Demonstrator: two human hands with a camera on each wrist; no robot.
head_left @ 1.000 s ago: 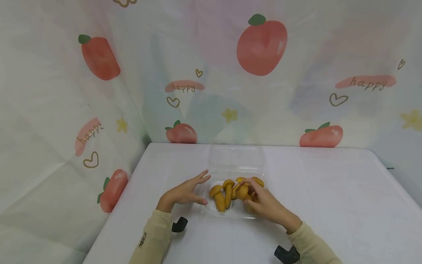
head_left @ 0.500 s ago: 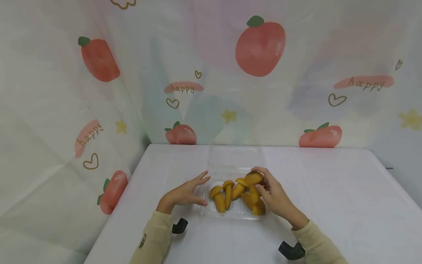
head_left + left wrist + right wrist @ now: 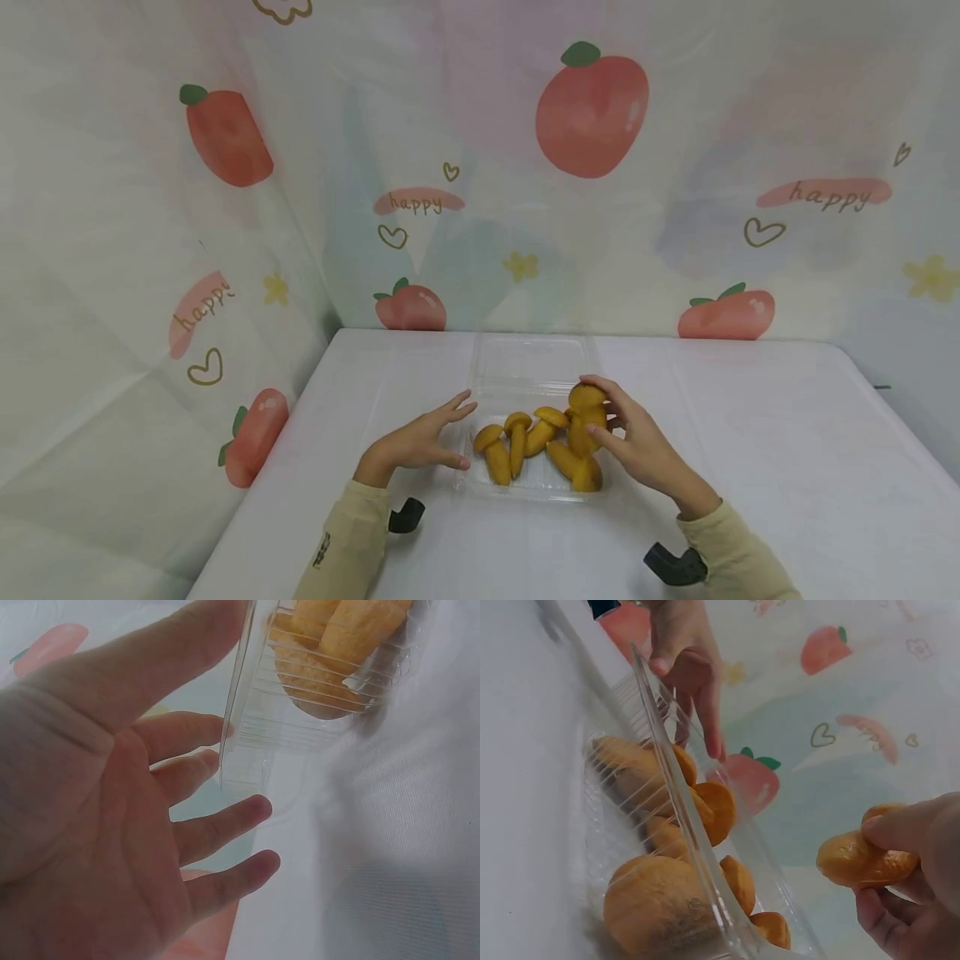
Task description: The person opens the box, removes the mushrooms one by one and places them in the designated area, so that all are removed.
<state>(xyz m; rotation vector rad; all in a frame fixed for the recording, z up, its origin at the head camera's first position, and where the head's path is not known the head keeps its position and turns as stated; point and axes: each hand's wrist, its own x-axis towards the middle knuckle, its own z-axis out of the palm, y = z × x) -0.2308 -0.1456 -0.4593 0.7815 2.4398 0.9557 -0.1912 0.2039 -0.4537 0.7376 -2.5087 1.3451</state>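
Observation:
A clear plastic box [image 3: 525, 494] lies on the table with several yellow-brown mushrooms [image 3: 495, 458] in it. At its left side my left hand [image 3: 411, 440] holds its fingers and thumb spread. In the left wrist view the thumb and some of its fingertips are right at the box rim [image 3: 238, 697]. My right hand [image 3: 643, 446] pinches a mushroom [image 3: 847, 859] between thumb and fingers over the right end of the box. The right wrist view shows this mushroom apart from the rim; the thumb hides part of it.
The box's transparent lid [image 3: 534, 360] is hinged open and lies toward the back of the white-covered table [image 3: 750, 433]. A patterned cloth [image 3: 480, 125] hangs behind and along the left side. Dark camera mounts [image 3: 675, 565] sit at both wrists.
My right hand has moved right and back from among the mushrooms, raising one with it and showing the ones beneath. The left hand stays almost still at the box's left side.

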